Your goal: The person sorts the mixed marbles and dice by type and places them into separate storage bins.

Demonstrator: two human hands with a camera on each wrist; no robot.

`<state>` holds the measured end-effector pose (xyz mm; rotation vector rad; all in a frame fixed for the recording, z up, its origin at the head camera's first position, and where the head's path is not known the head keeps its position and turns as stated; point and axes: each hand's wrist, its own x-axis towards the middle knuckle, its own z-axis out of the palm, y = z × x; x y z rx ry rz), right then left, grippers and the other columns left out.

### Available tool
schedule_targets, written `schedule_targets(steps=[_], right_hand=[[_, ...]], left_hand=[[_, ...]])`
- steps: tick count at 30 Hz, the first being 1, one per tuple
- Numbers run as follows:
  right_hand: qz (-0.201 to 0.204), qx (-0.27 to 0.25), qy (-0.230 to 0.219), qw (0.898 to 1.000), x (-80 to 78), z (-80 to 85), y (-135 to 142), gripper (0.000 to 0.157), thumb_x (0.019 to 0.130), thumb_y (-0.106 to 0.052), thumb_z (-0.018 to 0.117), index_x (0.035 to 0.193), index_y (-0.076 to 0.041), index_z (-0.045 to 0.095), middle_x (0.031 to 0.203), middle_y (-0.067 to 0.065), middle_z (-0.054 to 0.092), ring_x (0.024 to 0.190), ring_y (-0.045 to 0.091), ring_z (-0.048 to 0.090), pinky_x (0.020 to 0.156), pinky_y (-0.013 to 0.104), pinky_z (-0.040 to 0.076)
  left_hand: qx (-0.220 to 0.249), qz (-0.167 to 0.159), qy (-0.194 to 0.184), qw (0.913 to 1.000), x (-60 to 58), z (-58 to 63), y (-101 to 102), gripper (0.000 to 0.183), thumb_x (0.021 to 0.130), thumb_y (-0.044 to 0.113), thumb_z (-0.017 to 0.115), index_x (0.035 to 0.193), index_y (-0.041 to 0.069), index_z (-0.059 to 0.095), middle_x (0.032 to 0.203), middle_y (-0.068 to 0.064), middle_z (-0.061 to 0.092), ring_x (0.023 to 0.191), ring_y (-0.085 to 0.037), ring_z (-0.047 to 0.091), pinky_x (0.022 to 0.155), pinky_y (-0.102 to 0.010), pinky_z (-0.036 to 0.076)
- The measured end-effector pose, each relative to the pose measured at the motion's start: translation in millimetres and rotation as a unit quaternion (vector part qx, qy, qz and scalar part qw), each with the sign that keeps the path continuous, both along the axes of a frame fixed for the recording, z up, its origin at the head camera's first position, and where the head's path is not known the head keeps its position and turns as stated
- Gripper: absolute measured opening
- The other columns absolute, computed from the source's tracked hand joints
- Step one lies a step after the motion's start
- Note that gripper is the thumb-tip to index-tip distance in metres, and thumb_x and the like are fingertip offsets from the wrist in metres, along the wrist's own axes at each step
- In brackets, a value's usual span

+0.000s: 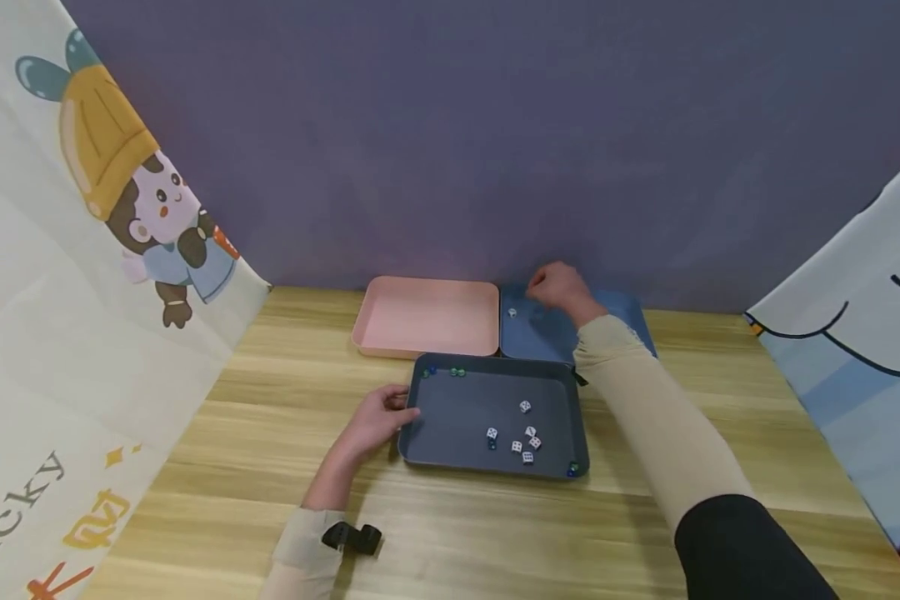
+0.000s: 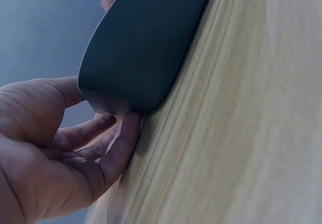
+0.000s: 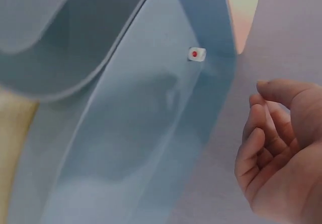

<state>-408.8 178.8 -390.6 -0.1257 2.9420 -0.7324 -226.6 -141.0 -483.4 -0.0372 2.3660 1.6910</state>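
Six white dice point(image 1: 525, 407) lay in the dark grey tray point(image 1: 457, 417), loosely grouped towards its right half, with the topmost one a little apart from the rest. Small green and blue marbles point(image 1: 457, 372) sat near the tray's back-left corner, others at its front-right corner, and a dark one point(image 1: 492, 444) just beside the leftmost die.

The left hand point(image 1: 371, 425) grasped this tray by its left edge, thumb over the rim and fingers against the underside. The right hand point(image 1: 561, 287) hung above the back of the blue tray point(image 1: 532, 337), fingers curled, thumb tip close to the index finger; whether it held anything could not be told.

A single die point(image 1: 512, 312) rested inside the blue tray, near its left wall, a red dot on one face. Just left of that tray lay the pink tray point(image 1: 427, 317), both behind the grey one on the wooden table point(image 1: 300, 358), with a purple-grey cloth point(image 1: 457, 150) rising beyond.
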Motion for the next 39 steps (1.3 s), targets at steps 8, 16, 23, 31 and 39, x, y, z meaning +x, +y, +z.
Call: schedule_targets(steps=[8, 16, 23, 31, 39], right_hand=[[0.068, 0.035, 0.018, 0.997, 23.5, 20.4, -2, 0.018, 0.082, -0.028, 0.061, 0.094, -0.016, 0.066, 0.098, 0.003, 0.058, 0.079, 0.021, 0.054, 0.065, 0.037, 0.044], [0.173, 0.018, 0.032, 0.984, 74.1, 25.3, -8, 0.01, 0.081, -0.025, 0.063, 0.089, -0.02, 0.066, 0.085, -0.003, 0.06, 0.073, 0.014, 0.055, 0.064, 0.035, 0.045], [0.228, 0.039, 0.011, 0.973, 115.2, 11.1, -13, 0.01, 0.078, -0.022, 0.067, 0.087, -0.018, 0.067, 0.077, -0.009, 0.059, 0.066, 0.008, 0.054, 0.057, 0.029, 0.044], [0.273, 0.084, 0.023, 0.958, 140.7, -15.7, -15, 0.012, 0.073, -0.015, 0.069, 0.085, -0.017, 0.068, 0.072, -0.012, 0.057, 0.062, 0.006, 0.051, 0.057, 0.029, 0.043], [0.259, 0.13, -0.008, 0.957, 151.8, -24.8, -16, 0.017, 0.066, -0.018, 0.075, 0.081, -0.019, 0.068, 0.065, -0.014, 0.055, 0.056, 0.005, 0.049, 0.052, 0.027, 0.042]], left_hand=[[-0.006, -0.008, 0.01, 0.9999, -1.4, 4.5, 1, 0.046, 0.079, 0.016, 0.067, 0.121, 0.007, 0.051, 0.102, -0.011, 0.058, 0.088, -0.021, 0.055, 0.063, -0.033, 0.048], [-0.007, 0.003, 0.014, 0.9999, 2.9, 7.1, -5, 0.047, 0.079, 0.013, 0.066, 0.123, 0.008, 0.051, 0.105, -0.014, 0.056, 0.09, -0.023, 0.054, 0.061, -0.033, 0.048], [-0.012, 0.011, 0.014, 0.9998, 4.4, 6.9, -7, 0.05, 0.078, 0.016, 0.067, 0.124, 0.012, 0.05, 0.107, -0.015, 0.054, 0.091, -0.023, 0.054, 0.06, -0.032, 0.047], [-0.008, 0.009, 0.019, 0.9997, 6.1, 5.5, -6, 0.052, 0.077, 0.014, 0.069, 0.125, 0.013, 0.05, 0.105, -0.016, 0.056, 0.089, -0.023, 0.055, 0.06, -0.032, 0.047], [0.001, 0.008, 0.006, 0.9999, 5.6, 0.8, -1, 0.052, 0.077, 0.013, 0.069, 0.125, 0.014, 0.05, 0.103, -0.014, 0.055, 0.087, -0.023, 0.055, 0.061, -0.032, 0.048]])
